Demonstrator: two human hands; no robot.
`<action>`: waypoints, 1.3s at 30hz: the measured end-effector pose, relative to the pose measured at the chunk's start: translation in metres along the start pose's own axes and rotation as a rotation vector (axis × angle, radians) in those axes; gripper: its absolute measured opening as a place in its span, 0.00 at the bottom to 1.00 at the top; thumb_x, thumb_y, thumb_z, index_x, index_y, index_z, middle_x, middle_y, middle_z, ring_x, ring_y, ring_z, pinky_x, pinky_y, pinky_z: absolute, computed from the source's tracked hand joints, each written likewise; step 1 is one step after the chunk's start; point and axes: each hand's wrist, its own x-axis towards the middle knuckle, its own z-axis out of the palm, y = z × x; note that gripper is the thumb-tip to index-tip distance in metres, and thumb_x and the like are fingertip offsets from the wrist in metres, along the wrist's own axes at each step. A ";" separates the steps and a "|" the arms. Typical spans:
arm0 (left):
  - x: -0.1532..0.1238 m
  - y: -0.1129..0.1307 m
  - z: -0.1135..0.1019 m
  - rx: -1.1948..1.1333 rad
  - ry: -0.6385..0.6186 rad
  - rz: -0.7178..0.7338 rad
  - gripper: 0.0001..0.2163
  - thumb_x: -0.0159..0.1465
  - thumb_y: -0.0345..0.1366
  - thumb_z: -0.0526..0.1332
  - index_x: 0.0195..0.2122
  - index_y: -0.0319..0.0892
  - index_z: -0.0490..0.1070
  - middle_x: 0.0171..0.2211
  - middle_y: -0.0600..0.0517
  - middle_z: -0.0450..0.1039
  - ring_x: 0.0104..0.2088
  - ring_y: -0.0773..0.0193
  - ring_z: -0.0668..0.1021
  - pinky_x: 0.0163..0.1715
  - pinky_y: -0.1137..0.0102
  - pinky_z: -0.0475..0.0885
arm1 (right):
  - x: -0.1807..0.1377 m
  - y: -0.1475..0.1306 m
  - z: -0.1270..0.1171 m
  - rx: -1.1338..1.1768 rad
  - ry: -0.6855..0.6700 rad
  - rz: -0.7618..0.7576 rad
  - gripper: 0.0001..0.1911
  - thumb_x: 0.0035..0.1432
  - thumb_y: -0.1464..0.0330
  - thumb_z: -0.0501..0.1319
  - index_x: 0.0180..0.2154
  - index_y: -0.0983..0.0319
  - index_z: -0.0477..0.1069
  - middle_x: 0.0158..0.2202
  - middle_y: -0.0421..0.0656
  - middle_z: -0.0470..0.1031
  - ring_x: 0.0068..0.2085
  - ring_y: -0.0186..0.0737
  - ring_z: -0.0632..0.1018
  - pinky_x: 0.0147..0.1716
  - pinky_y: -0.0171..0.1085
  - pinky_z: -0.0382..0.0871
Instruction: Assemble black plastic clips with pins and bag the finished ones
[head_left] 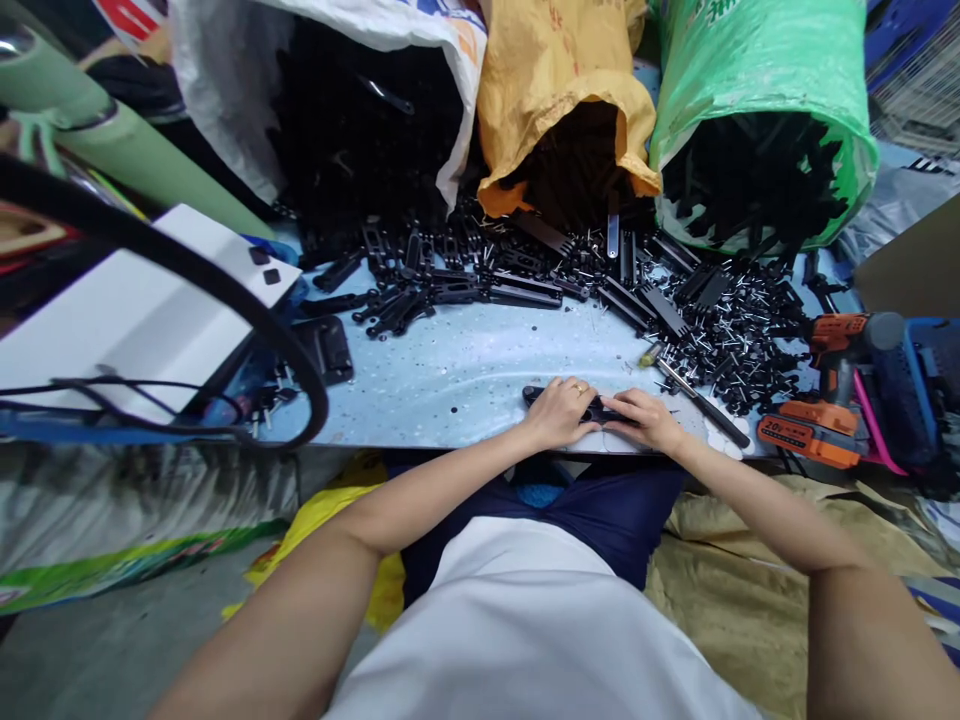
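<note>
At the table's front edge, my left hand is closed on a long black slotted part, whose rounded left end sticks out past the fingers. My right hand grips the same part near its right end, fingers and thumb pressed together. Most of the part is hidden under both hands. To the right of my right hand lies a slim tool with a metal shaft and black handle. Behind it spreads a heap of small screws and black pieces.
Black parts lie along the back, below a white sack, an orange sack and a green sack, all holding black pieces. An orange cordless drill stands at the right. A black hose arches over a white box at the left.
</note>
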 end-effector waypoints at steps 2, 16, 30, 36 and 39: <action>0.000 0.001 0.000 0.010 -0.002 0.017 0.19 0.58 0.46 0.60 0.44 0.36 0.65 0.40 0.43 0.71 0.43 0.54 0.71 0.41 0.64 0.63 | 0.001 0.006 -0.003 0.004 -0.066 -0.045 0.20 0.62 0.60 0.51 0.54 0.58 0.63 0.36 0.46 0.73 0.37 0.39 0.74 0.34 0.37 0.70; -0.027 -0.024 -0.004 0.317 -0.027 0.179 0.25 0.65 0.44 0.51 0.56 0.29 0.56 0.47 0.37 0.69 0.42 0.55 0.72 0.36 0.65 0.62 | -0.004 -0.008 -0.013 -0.440 -0.178 0.242 0.30 0.58 0.47 0.46 0.35 0.64 0.72 0.29 0.49 0.73 0.32 0.42 0.72 0.29 0.37 0.59; -0.027 -0.035 -0.007 0.234 0.063 0.128 0.16 0.62 0.25 0.49 0.51 0.39 0.65 0.36 0.45 0.73 0.36 0.60 0.73 0.33 0.67 0.60 | -0.022 0.020 -0.036 -0.514 0.182 0.571 0.22 0.64 0.58 0.43 0.36 0.64 0.70 0.33 0.51 0.71 0.34 0.45 0.69 0.31 0.40 0.62; -0.031 -0.045 -0.007 0.235 0.074 0.084 0.21 0.60 0.22 0.49 0.52 0.45 0.65 0.39 0.44 0.72 0.35 0.60 0.73 0.32 0.66 0.60 | -0.049 0.031 -0.045 -0.600 0.094 0.715 0.21 0.63 0.57 0.45 0.32 0.62 0.70 0.30 0.49 0.71 0.32 0.45 0.68 0.29 0.39 0.57; -0.032 -0.044 -0.005 0.234 0.063 0.036 0.21 0.60 0.23 0.49 0.53 0.46 0.65 0.38 0.44 0.72 0.36 0.59 0.72 0.32 0.65 0.60 | -0.051 0.029 -0.042 -0.578 0.069 0.755 0.20 0.63 0.59 0.44 0.34 0.63 0.70 0.32 0.50 0.72 0.33 0.46 0.69 0.30 0.40 0.57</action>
